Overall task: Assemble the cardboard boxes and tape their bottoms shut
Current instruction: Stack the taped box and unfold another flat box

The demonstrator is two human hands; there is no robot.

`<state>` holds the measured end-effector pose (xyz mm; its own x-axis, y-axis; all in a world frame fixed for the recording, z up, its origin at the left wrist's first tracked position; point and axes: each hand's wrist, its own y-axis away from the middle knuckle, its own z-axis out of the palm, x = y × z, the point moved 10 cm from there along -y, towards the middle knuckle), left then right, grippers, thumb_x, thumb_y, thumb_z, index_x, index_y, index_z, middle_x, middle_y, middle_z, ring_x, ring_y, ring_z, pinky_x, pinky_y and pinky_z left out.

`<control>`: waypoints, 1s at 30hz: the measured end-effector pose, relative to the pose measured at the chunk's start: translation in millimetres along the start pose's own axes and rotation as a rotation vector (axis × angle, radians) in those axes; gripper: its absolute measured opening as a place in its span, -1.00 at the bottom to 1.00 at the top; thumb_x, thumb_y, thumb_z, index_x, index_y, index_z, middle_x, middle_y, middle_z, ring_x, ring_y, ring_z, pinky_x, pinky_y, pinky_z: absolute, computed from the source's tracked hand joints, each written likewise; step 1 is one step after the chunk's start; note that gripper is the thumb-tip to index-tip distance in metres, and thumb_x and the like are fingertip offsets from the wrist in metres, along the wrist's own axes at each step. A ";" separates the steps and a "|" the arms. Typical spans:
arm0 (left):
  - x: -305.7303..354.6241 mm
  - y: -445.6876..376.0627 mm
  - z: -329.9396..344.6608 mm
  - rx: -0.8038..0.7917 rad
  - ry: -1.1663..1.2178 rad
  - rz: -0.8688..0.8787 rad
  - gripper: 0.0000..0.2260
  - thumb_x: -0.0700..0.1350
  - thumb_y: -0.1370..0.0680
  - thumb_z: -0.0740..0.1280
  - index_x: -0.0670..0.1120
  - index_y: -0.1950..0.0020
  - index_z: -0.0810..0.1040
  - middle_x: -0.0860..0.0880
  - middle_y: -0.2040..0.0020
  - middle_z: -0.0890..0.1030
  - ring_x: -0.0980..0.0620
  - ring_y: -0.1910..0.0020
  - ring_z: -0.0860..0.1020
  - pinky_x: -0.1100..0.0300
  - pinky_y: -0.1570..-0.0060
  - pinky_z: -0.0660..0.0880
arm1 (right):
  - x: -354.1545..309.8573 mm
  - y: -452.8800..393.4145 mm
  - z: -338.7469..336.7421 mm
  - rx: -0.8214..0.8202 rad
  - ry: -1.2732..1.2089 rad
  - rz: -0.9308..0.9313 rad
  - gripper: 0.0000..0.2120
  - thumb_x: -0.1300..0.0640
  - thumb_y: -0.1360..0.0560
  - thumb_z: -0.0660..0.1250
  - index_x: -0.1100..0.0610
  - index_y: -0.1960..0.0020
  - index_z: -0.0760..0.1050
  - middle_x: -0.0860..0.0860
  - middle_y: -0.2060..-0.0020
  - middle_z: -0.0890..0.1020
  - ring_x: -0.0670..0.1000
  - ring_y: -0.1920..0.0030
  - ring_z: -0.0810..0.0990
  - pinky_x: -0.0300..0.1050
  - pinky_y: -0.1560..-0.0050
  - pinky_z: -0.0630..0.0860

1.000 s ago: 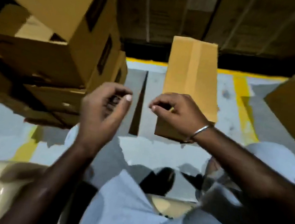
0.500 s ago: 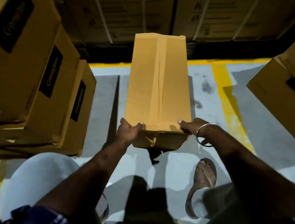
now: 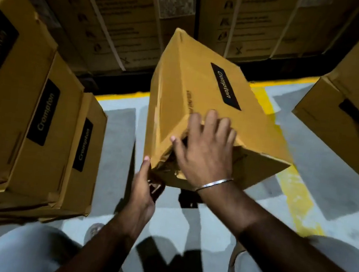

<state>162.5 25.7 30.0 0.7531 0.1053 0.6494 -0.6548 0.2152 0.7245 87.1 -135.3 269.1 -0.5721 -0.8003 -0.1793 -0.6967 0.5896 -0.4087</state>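
A tan cardboard box with a black label is tilted in the air in front of me, its near end low and its far end raised. Crumpled brown tape shows on the near end. My right hand, a metal bangle on its wrist, lies over the near top corner, with spread fingers on the labelled face and the thumb on the adjoining face. My left hand grips the bottom near corner from below, thumb up along the edge and fingers hidden under the box.
Stacked boxes of the same kind stand close on the left, and another box is at the right. A wall of large cartons closes the back. The grey floor has a yellow line. My sandalled foot is below.
The box lay with its taped seam facing up and a hand at each near corner; now it is lifted and rolled, labelled face up. My right hand has moved onto the top corner.
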 end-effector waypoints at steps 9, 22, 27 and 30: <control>-98.4 -3.4 -41.8 0.042 0.143 -0.243 -0.49 0.17 -0.60 0.39 -0.15 -0.41 0.59 -0.23 -0.38 0.59 -0.21 -0.32 0.60 -0.19 -0.34 0.53 | -44.3 34.9 71.4 -0.367 -0.114 -0.248 -0.57 -0.07 -0.54 0.36 0.06 -0.35 0.46 0.13 -0.25 0.38 0.22 -0.20 0.35 0.18 -0.13 0.42; -118.1 -18.7 -66.6 0.053 0.223 -0.333 -0.45 0.19 -0.64 0.34 -0.12 -0.50 0.42 -0.33 -0.42 0.45 -0.26 -0.41 0.50 -0.16 -0.45 0.43 | 241.5 27.1 86.3 -0.729 -0.539 1.030 -0.27 -0.36 -0.45 0.42 0.16 -0.38 0.48 0.16 -0.24 0.62 0.22 -0.25 0.57 0.12 -0.23 0.42; -98.7 -6.5 -62.6 0.107 0.213 -0.400 -0.39 0.12 -0.69 0.30 -0.19 -0.62 0.26 -0.35 -0.51 0.36 -0.28 -0.46 0.46 -0.12 -0.38 0.51 | 218.7 29.0 100.1 -0.649 -0.752 0.992 -0.61 0.01 -0.40 0.61 0.26 -0.05 0.63 0.12 0.08 0.63 0.12 0.15 0.58 0.02 0.01 0.48; -56.6 -13.0 -77.4 0.107 0.143 -0.402 -0.55 0.02 -0.70 0.20 -0.16 -0.53 0.43 -0.25 -0.49 0.46 -0.28 -0.36 0.53 -0.18 -0.40 0.46 | 186.8 -19.8 69.5 -0.474 -0.785 0.802 -0.67 0.03 -0.42 0.59 0.11 0.29 0.47 0.06 0.31 0.54 0.11 0.22 0.54 -0.03 0.11 0.42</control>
<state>133.2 92.1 -34.0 0.9458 0.1685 0.2775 -0.3046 0.1653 0.9380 24.0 -304.1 181.5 -0.6101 0.0572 -0.7903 -0.4489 0.7969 0.4043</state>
